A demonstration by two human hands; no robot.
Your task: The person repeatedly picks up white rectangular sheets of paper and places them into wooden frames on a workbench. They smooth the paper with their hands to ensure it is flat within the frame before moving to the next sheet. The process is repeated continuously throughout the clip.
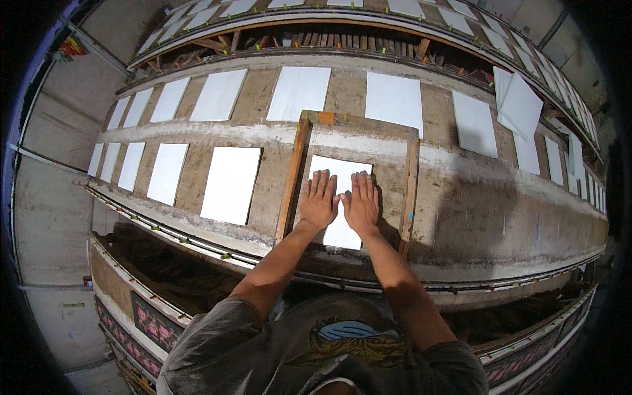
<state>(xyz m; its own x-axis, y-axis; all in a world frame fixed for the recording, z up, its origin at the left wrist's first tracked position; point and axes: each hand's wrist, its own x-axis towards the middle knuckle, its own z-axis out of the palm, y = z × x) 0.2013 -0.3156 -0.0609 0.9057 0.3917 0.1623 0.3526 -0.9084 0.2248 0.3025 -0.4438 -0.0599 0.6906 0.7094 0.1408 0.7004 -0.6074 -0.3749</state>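
Both my hands lie palm down on a white rectangular sheet (340, 233), side by side with the thumbs nearly meeting. My left hand (319, 201) covers the sheet's left part, its fingers stretched out and pointing away from me. On the right part my right hand (360, 203) rests flat in the same way. A wooden frame (410, 191) surrounds the sheet and both hands, with bars at the left, right and far side. Its near side is hidden in shadow and behind my arms. Neither hand grips anything.
On the long stained table (474, 210) more white sheets (232, 184) lie in two rows. Several loose sheets (517, 102) stack askew at the right. Behind runs another table with white sheets (406, 7). A rail with small clips (158, 225) follows the near edge.
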